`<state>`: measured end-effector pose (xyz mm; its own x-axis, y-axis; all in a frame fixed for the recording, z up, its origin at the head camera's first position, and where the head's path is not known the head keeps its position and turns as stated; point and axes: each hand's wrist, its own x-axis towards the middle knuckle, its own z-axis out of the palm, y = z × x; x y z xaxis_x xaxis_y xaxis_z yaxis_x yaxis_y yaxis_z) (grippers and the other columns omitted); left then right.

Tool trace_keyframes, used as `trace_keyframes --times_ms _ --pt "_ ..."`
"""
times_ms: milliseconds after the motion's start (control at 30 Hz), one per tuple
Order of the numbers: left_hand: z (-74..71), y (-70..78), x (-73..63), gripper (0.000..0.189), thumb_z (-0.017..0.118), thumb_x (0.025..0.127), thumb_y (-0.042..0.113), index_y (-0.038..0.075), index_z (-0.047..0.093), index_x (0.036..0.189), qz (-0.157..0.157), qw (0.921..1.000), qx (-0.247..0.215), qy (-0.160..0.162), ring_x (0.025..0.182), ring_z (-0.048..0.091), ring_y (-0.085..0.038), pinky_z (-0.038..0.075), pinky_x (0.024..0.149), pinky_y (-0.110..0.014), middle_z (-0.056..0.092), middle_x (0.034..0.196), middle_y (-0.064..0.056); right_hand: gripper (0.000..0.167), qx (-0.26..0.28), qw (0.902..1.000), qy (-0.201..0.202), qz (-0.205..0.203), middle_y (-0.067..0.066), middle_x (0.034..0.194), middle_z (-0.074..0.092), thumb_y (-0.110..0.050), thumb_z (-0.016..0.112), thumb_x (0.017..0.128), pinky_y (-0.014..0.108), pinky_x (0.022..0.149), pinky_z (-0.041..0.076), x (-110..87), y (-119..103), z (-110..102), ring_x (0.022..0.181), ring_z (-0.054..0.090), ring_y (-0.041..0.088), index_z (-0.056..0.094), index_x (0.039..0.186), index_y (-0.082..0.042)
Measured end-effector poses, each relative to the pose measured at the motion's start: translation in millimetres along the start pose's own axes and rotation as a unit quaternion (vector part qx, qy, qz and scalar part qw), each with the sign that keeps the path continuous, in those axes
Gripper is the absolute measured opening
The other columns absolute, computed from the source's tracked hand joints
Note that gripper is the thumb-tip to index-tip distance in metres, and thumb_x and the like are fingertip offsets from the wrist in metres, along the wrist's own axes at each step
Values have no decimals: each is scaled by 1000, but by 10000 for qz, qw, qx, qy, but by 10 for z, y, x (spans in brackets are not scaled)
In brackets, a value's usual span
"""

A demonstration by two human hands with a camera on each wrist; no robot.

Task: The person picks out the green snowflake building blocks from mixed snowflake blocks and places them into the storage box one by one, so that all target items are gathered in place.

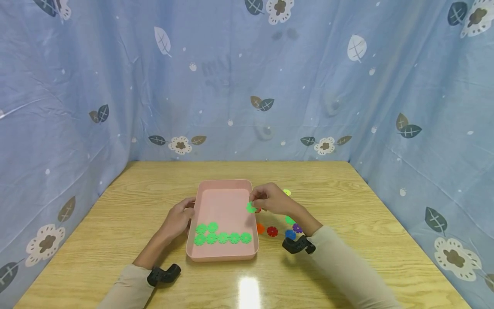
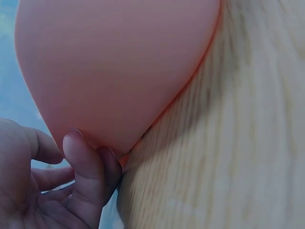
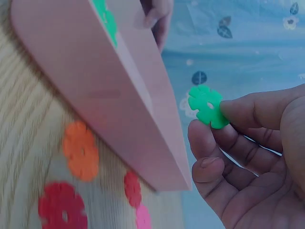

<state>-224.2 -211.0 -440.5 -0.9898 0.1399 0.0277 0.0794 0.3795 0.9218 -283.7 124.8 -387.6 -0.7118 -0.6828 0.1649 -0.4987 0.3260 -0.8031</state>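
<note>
A pink tray (image 1: 227, 206) lies on the wooden table, with several green flower-shaped plastic discs (image 1: 222, 237) along its near end. My left hand (image 1: 179, 218) grips the tray's left wall; in the left wrist view the thumb (image 2: 83, 155) presses against the pink side. Over the tray's right rim, my right hand (image 1: 273, 199) pinches one green flower-shaped disc (image 3: 208, 106) between thumb and fingers. The right wrist view shows this disc held up in the air, apart from the tray wall (image 3: 102, 90).
Right of the tray lie loose flower-shaped discs: orange (image 1: 260, 228), red (image 1: 272, 231), blue (image 1: 290, 234), purple (image 1: 297, 228), green (image 1: 290, 220) and yellow (image 1: 287, 192). A pink disc (image 3: 143, 217) shows in the right wrist view. A blue patterned curtain (image 1: 239, 86) surrounds the table (image 1: 316, 180).
</note>
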Motion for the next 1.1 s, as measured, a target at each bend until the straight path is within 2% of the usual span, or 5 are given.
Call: trace_keyframes --times_ms 233,533,700,933,1100 --pt "3 -39 12 51 39 103 11 0 38 152 43 9999 -93 28 63 59 -25 49 47 -28 51 139 -25 8 134 9998 126 -75 9 77 65 0 62 95 26 57 47 91 -49 149 63 58 31 69 92 -4" --pt "5 -4 3 51 37 103 8 -4 36 152 -3 10000 6 37 66 59 -26 49 48 -29 49 140 -29 6 318 9988 366 30 20 82 67 1 64 94 23 60 44 162 -105 343 76 61 46 69 96 3" --pt "15 19 -5 51 37 102 7 -4 37 152 -52 10000 -3 65 66 59 -27 49 48 -29 50 139 -29 5 208 9988 445 66 14 80 66 -1 64 95 23 59 44 203 -137 458 77 63 43 70 95 -1" --pt "11 -12 3 51 37 102 8 -3 36 152 26 10000 -58 30 62 56 -24 48 47 -30 50 139 -28 8 227 9989 343 -242 10 80 67 2 62 93 31 66 56 281 -134 606 75 66 40 70 93 0" --pt "0 -51 16 52 39 102 10 -1 37 153 70 9999 -73 -4 62 57 -24 49 47 -29 50 139 -26 11 8 9987 341 -376 3 80 67 4 62 90 30 69 56 340 -113 691 72 64 23 71 92 -2"
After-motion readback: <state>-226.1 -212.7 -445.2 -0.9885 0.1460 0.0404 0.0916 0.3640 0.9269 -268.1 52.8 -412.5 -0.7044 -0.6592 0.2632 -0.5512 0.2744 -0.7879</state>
